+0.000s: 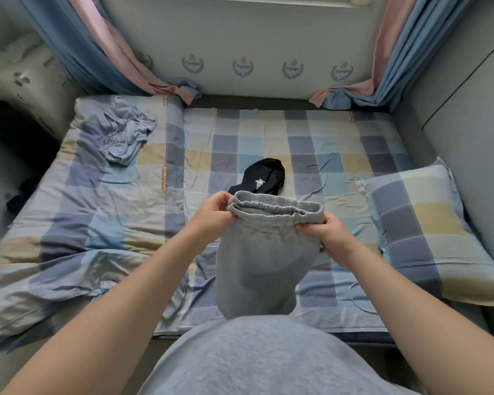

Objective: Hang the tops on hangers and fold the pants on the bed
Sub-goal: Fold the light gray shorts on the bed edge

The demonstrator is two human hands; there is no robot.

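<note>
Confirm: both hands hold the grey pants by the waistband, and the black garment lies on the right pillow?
No. The head view shows the black garment on the checked sheet mid-bed, beyond the grey pants, not on the pillow. The left hand and right hand do hold those pants by the waistband.

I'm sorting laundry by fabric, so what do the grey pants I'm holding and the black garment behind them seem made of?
The grey pants look like thick cotton-type fleece knit: matte, faintly fuzzy, with a gathered elastic waistband. The black garment looks like a smoother, thinner knit with a small white print; its fibre cannot be told.
</note>
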